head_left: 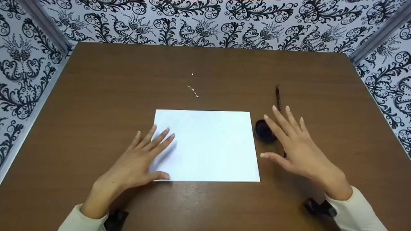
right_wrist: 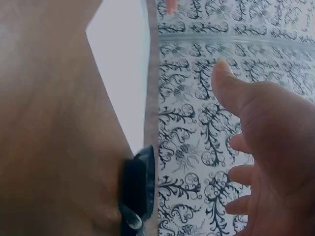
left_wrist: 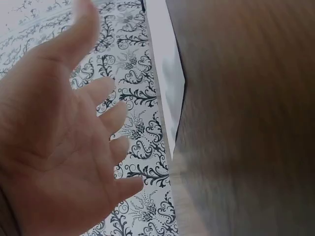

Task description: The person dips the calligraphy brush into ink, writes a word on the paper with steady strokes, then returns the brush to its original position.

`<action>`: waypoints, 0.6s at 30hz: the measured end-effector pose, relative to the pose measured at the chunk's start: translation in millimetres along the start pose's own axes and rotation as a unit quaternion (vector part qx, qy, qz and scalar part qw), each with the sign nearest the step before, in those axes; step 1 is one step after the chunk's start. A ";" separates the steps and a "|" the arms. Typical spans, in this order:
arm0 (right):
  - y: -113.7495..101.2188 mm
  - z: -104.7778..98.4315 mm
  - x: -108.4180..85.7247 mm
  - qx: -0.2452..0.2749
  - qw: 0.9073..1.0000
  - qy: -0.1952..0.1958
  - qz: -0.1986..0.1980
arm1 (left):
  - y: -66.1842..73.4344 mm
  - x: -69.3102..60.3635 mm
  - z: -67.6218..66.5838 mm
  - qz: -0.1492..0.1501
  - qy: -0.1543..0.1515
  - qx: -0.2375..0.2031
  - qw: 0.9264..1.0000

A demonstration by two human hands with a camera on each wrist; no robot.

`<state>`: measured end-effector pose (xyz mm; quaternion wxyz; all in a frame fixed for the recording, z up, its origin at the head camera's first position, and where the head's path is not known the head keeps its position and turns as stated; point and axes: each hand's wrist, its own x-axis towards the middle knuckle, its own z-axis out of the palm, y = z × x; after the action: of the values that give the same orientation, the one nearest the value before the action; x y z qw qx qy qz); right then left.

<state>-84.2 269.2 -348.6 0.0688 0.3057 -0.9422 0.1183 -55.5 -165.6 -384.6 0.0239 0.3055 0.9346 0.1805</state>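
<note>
A blank white sheet of paper (head_left: 208, 146) lies on the brown table. Over its left edge my left hand (head_left: 130, 168) is held with fingers spread, casting a shadow on the sheet; it grips nothing. To the right of the paper sits a small round dark container (head_left: 264, 133), also seen as a dark pot (right_wrist: 140, 184) in the right wrist view. My right hand (head_left: 300, 150) hovers beside it, fingers straight and apart, holding nothing. A slim dark pen-like stick (head_left: 278, 96) lies past the right fingertips, partly hidden beneath that hand.
Several tiny pale bits (head_left: 193, 90) lie on the wooden table (head_left: 128, 77) beyond the paper. Black-and-white patterned wallpaper (head_left: 192, 25) surrounds the table at the back and sides, with grey strips (head_left: 48, 25) at the corners.
</note>
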 end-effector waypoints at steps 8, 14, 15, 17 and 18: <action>28.1 -6.9 10.1 0.109 0.989 0.072 0.064 | -1.4 3.8 0.2 0.005 -0.073 -0.054 0.996; 43.4 -9.2 18.5 0.157 0.967 0.060 0.193 | 2.3 8.3 0.0 0.004 -0.084 -0.055 0.995; 45.7 -8.8 20.1 0.162 0.962 0.048 0.214 | 2.9 9.0 0.0 0.001 -0.085 -0.060 0.995; 51.0 -6.7 23.2 0.169 0.953 0.022 0.249 | 3.7 10.6 0.6 -0.001 -0.085 -0.067 0.994; 53.6 -5.4 24.7 0.172 0.949 0.010 0.264 | 4.1 11.4 1.1 0.000 -0.085 -0.070 0.994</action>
<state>-135.4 298.9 -348.1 -0.0092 0.0522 -0.9540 0.2952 -62.3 -155.5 -383.4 0.1243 0.3168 0.9144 0.2192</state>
